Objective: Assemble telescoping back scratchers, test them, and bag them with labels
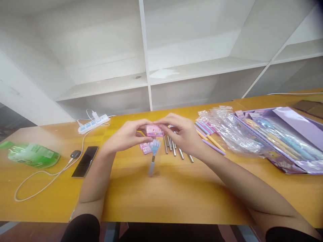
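Observation:
Between my two hands is a small pink printed card (154, 130), pinched at its left end by my left hand (132, 134) and at its right end by my right hand (180, 132). Below the card hangs a clear plastic bag holding a blue back scratcher (152, 156) with a hand-shaped head and a short handle. More pink cards (145, 148) lie on the table just behind it. Several silver metal tubes (174, 148) lie under and beside my right hand, partly hidden by it.
To the right lie yellow and purple handles (213, 144), a heap of clear plastic bags (224, 131) and a purple box (282, 164) of bagged back scratchers. On the left are a phone (85, 162), a white cable (40, 172), a green bottle (34, 155) and a power strip (94, 123).

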`<state>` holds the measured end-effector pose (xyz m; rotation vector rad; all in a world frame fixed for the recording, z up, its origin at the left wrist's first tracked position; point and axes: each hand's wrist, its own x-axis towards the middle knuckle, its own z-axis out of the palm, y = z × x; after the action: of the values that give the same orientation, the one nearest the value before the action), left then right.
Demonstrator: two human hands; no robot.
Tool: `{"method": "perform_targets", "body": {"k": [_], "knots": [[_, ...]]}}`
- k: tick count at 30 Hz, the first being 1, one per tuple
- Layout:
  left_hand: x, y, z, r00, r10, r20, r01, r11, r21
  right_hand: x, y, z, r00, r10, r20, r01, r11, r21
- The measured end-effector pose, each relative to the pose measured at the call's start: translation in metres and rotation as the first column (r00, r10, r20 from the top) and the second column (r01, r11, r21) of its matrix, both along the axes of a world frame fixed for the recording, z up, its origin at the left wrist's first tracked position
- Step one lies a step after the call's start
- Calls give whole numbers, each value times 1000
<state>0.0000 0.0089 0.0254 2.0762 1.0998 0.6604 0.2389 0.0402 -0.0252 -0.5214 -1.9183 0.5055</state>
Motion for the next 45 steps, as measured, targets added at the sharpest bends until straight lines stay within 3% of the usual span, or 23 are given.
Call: {"method": "perform_targets", "body": {"k": [7,11,19,24,28,32,37,42,45], "knots": [[0,3,-1,997,77,5,-77,997,0,3,11,-5,996,80,33,-85,975,206],[-1,4,0,999,47,26,-47,999,-24,7,16,-5,996,60,67,-78,946,314],[-2,7,-3,998,35,60,-33,999,-43,10,14,1,983,133,127,-167,936,310],[-4,7,-3,995,64,70,-62,997,-34,11,13,1,984,144,105,-166,955,247],[-2,5,-2,994,78,72,-76,997,-26,5,15,-2,983,185,-15,-186,982,-36],[3,1,-2,997,71,38,-72,997,18,0,17,-8,978,195,-68,-206,942,-263],[8,-2,-5,998,59,6,-59,991,120,-3,17,-10,968,233,-88,-249,909,-334],[8,-2,-5,999,52,-4,-51,986,157,5,16,-2,940,341,-25,-325,871,-369],[7,-2,-4,998,65,-25,-59,981,184,13,16,2,955,285,79,-252,925,-284]]}}
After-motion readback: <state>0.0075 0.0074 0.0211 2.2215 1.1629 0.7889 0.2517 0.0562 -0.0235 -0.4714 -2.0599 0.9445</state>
